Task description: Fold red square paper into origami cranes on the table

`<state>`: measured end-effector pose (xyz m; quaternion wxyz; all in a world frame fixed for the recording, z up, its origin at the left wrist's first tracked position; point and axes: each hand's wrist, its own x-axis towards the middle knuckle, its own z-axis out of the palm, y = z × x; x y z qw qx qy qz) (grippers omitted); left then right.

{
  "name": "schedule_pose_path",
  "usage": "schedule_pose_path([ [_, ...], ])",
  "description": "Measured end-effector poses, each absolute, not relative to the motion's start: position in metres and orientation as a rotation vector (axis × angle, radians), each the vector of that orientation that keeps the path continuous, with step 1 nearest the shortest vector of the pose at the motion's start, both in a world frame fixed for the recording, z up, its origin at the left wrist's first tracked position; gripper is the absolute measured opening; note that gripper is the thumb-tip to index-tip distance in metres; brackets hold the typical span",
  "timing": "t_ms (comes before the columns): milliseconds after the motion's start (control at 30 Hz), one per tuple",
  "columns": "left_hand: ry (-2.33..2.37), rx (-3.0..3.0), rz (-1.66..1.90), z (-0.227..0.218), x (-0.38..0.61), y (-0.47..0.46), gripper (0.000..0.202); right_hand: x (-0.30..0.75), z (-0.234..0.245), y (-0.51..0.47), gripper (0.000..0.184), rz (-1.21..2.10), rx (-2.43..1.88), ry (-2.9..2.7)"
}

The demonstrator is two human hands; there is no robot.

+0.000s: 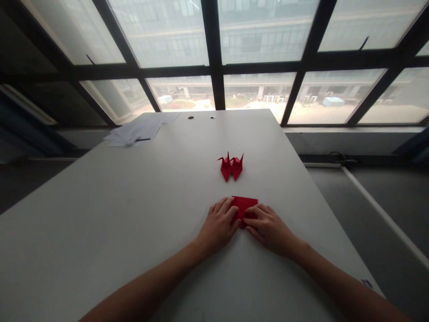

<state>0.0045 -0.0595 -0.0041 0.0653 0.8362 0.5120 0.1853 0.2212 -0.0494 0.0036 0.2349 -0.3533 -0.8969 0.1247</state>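
Observation:
A partly folded sheet of red origami paper lies on the white table, close in front of me. My left hand rests on its left side, fingers curled over the paper and thumb near the lower corner. On the other side, my right hand grips the paper's right lower part between thumb and fingers. The fingers of both hands cover much of the lower folds. Just beyond the paper, two red folded paper cranes stand side by side, touching or nearly so.
The white table stretches away toward large windows with dark frames. At its far left lie several loose white papers with a dark pen on them. Two small dark round spots show near the far edge. The table's right edge drops to a grey floor.

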Motion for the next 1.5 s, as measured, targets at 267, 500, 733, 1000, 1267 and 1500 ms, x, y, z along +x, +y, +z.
schedule_pose_path([
  [267, 1.585, 2.493, 0.643, -0.001, 0.008, -0.06, 0.041, 0.221, 0.004, -0.05, 0.017, 0.384, -0.948, -2.448],
  [500, 1.489, 2.534, 0.611, -0.006, 0.006, -0.058, 0.036, 0.229, -0.011, -0.036, 0.028, 0.363, -1.273, -1.99],
  [733, 1.438, 2.55, 0.583, -0.008, 0.004, -0.057, 0.04, 0.234, -0.013, -0.03, 0.032, 0.495, -1.331, -1.944],
  [1000, 1.425, 2.6, 0.513, -0.004, 0.006, -0.059, 0.039, 0.227, -0.009, -0.037, 0.032, 0.72, -1.178, -1.848],
  [1267, 1.443, 2.509, 0.543, -0.004, 0.007, -0.058, 0.047, 0.224, -0.008, -0.04, 0.03, 0.719, -0.963, -1.985],
  [1500, 1.444, 2.54, 0.526, -0.004, 0.007, -0.059, 0.046, 0.225, -0.005, -0.042, 0.017, 0.628, -0.876, -2.214],
])
